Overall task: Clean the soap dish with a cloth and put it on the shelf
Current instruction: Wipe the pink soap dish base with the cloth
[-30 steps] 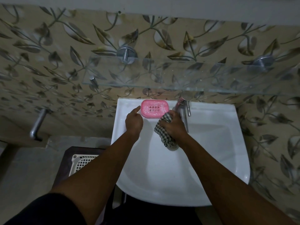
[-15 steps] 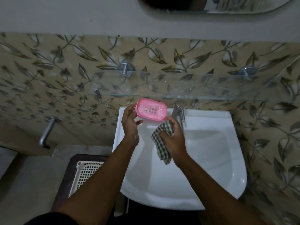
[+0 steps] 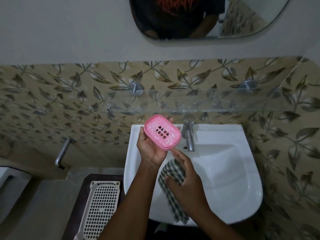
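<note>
My left hand (image 3: 150,149) holds the pink soap dish (image 3: 162,132) from below, tilted, above the back left corner of the white sink (image 3: 225,170). The dish has a grid of drain holes and white soap smears inside. My right hand (image 3: 186,177) grips a checked cloth (image 3: 170,187) over the basin, and its fingertips touch the dish's near edge. The cloth hangs down past the sink's front rim. A glass shelf (image 3: 207,101) runs along the tiled wall just above the sink, with nothing on it.
A chrome tap (image 3: 188,135) stands at the back of the sink, right of the dish. A perforated cream basket (image 3: 102,208) sits low at the left. A metal pipe (image 3: 62,153) juts from the left wall. A mirror (image 3: 207,18) hangs above.
My left hand took the soap dish off the sink's back rim and lifted it up, turning its inside toward me. My right hand with the cloth drew back toward me. The view tilted up.
</note>
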